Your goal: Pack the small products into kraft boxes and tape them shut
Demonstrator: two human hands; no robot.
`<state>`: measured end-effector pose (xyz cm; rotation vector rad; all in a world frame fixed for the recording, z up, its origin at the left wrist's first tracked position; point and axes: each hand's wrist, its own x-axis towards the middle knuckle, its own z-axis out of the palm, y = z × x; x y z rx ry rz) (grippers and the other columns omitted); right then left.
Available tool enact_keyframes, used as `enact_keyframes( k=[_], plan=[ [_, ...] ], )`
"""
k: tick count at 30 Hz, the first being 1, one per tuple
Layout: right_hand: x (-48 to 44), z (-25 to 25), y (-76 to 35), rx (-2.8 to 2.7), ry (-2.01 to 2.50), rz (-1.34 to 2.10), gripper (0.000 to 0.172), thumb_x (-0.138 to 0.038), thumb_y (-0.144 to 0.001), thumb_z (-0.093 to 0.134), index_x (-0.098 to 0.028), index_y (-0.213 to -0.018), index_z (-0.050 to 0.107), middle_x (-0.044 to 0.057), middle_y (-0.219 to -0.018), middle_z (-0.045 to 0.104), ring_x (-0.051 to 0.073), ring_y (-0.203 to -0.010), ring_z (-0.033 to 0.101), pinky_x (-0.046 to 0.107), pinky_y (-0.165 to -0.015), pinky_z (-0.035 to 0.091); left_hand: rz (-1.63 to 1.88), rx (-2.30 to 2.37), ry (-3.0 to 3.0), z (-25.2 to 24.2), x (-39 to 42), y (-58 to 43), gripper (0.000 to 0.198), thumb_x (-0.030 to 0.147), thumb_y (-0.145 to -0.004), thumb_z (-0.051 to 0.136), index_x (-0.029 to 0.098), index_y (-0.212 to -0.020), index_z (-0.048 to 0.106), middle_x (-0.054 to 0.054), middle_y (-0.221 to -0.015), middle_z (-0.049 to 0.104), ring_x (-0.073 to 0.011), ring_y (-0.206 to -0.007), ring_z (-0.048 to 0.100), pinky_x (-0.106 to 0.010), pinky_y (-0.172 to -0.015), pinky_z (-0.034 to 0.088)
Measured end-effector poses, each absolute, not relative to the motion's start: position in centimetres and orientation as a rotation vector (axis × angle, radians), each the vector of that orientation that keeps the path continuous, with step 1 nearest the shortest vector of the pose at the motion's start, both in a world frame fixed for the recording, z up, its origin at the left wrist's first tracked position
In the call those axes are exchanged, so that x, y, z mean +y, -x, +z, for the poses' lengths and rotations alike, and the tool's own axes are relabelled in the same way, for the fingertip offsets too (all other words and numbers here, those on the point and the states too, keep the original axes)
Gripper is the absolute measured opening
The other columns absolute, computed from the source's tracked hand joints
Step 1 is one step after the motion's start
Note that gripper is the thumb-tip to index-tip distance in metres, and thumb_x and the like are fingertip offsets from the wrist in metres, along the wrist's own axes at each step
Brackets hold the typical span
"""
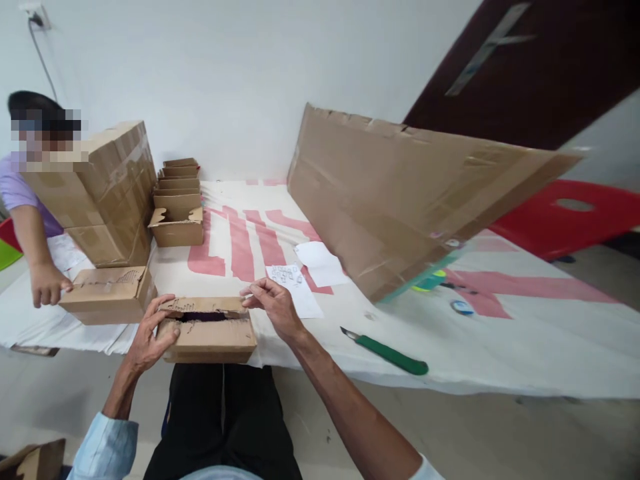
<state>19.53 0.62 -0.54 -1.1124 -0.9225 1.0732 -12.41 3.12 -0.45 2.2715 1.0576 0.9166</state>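
Note:
A small cardboard box (213,337) lies at the table's front edge, a dark ragged gap running between its top flaps. My left hand (153,333) is closed on the box's left end, thumb on top. At the right end of the top, my right hand (273,303) pinches its fingers together by the flap's edge; what they hold, if anything, is too small to make out. A green-handled knife (390,354), its blade showing, lies to the right of the box. Behind my right hand are white paper sheets (320,262), one with small drawings.
Another cardboard box (107,293) stands at left, a co-worker's hand (49,285) on it. Behind it rise taped large boxes (107,193) and a row of open boxes (177,230). A big cardboard panel (400,193) leans at right, near a tape roll (462,307).

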Motion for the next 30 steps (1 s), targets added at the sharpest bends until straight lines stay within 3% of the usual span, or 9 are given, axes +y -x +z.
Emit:
enact_keyframes(
  k=[6, 11, 18, 24, 30],
  plan=[
    [-0.3, -1.1, -21.1, -0.81, 1.09, 0.99, 0.046, -0.064, -0.078, 0.081, -0.021, -0.081, 0.066, 0.006, -0.091, 0.082, 0.016, -0.067, 0.076, 0.029, -0.067, 0.062, 1.054, 1.116, -2.263, -1.2, 4.4, 11.9, 0.038, 0.042, -0.094, 0.066, 0.023, -0.126, 0.066, -0.013, -0.142, 0.062, -0.0333, -0.138, 0.057, -0.053, -0.12, 0.045],
    [-1.4, -3.8, -24.1, -0.798, 1.194, 0.854, 0.046, -0.065, -0.08, 0.076, -0.021, -0.082, 0.065, 0.007, -0.09, 0.082, 0.018, -0.067, 0.077, 0.03, -0.066, 0.062, 1.161, 1.239, -2.236, -1.6, 4.7, 10.6, 0.041, 0.046, -0.092, 0.066, 0.022, -0.125, 0.065, -0.011, -0.133, 0.064, -0.0328, -0.127, 0.062, -0.052, -0.113, 0.05],
    [-4.1, -8.5, -32.9, -0.89, 1.611, 0.299, 0.046, -0.067, -0.093, 0.052, -0.023, -0.084, 0.062, 0.007, -0.084, 0.078, 0.02, -0.07, 0.075, 0.032, -0.069, 0.059, 1.194, 1.276, -2.236, -1.2, 4.6, 9.7, 0.044, 0.053, -0.092, 0.064, 0.021, -0.122, 0.066, -0.013, -0.134, 0.063, -0.0358, -0.132, 0.058, -0.056, -0.117, 0.045],
    [-6.1, -9.1, -43.0, -0.834, 1.978, -0.074, 0.023, -0.041, -0.095, 0.052, -0.022, -0.089, 0.064, 0.013, -0.093, 0.076, 0.026, -0.088, 0.068, 0.035, -0.081, 0.048, 1.164, 1.27, -2.25, -0.8, 4.6, 9.7, 0.045, 0.055, -0.091, 0.064, 0.023, -0.122, 0.066, -0.013, -0.139, 0.06, -0.0375, -0.137, 0.056, -0.06, -0.122, 0.04],
    [-4.6, -10.5, -46.5, -0.986, 2.262, -0.154, 0.02, -0.024, -0.098, 0.051, -0.018, -0.094, 0.07, 0.013, -0.106, 0.075, 0.023, -0.09, 0.061, 0.031, -0.074, 0.037, 1.155, 1.289, -2.246, -0.9, 4.7, 9.6, 0.045, 0.056, -0.092, 0.063, 0.023, -0.122, 0.066, -0.014, -0.139, 0.06, -0.0383, -0.138, 0.055, -0.061, -0.123, 0.039]
  ],
)
